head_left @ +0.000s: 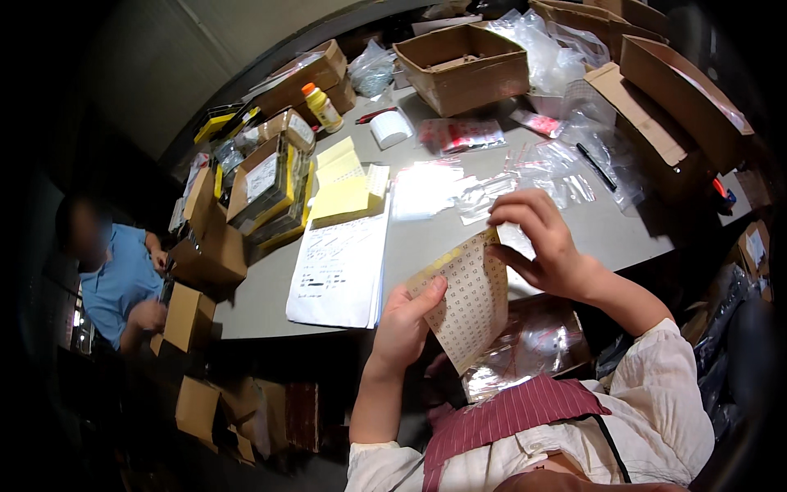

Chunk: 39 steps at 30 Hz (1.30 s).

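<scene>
A sheet of labels (pixel 471 303) is at the centre of the frame. The left hand (pixel 403 324) grasps its left edge (the thumb lies on top). The right hand (pixel 537 242) bends its fingers at the upper right corner; whether this grip pinches it, I cannot tell. Written papers (pixel 336 271) lie on the worktop (pixel 418 250), left of centre.

Matt paper label sheet (pixel 474 297), glossy plastic bags (pixel 566 172), matt cardboard box (pixel 485 87)
</scene>
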### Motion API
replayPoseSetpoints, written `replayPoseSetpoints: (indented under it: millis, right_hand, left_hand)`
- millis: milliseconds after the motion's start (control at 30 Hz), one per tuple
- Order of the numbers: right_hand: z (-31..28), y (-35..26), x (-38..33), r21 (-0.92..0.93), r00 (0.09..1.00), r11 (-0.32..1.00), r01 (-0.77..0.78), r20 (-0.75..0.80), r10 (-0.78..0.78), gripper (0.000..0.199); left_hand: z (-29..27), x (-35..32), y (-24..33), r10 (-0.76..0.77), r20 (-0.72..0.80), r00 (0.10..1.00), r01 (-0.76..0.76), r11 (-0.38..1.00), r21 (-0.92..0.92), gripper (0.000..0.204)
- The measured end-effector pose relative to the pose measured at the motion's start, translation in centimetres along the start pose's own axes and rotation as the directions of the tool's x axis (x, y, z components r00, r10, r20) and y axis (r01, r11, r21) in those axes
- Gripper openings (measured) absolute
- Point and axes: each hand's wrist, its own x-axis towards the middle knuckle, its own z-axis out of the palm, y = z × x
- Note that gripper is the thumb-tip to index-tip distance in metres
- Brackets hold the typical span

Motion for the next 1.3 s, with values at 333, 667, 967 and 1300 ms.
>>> replayPoseSetpoints:
  millis: [333,667,967,1300]
  right_hand:
    - [-0.2,1.6,-2.6,0.024,0.992,0.998,0.061,0.112,-0.063,0.034]
    - [0.1,3.5,-4.0,0.221,0.974,0.958,-0.181,0.177,0.143,0.011]
    - [-0.4,6.9,-4.5,0.157,0.915,0.901,-0.404,0.066,0.398,0.007]
    - [0.5,12.2,-4.4,-0.384,0.942,0.909,0.162,0.334,-0.027,0.023]
  left_hand:
    - [0.4,2.3,-3.4,-0.084,0.100,0.991,0.064,0.979,0.192,0.031]
    - [0.1,4.3,-5.1,-0.129,0.140,0.982,0.100,0.976,0.192,0.031]
    - [-1.6,4.2,-6.3,-0.268,0.038,0.963,0.261,0.956,0.134,0.029]
    - [-3.2,5.1,-5.7,-0.220,0.079,0.972,0.232,0.953,-0.196,0.039]
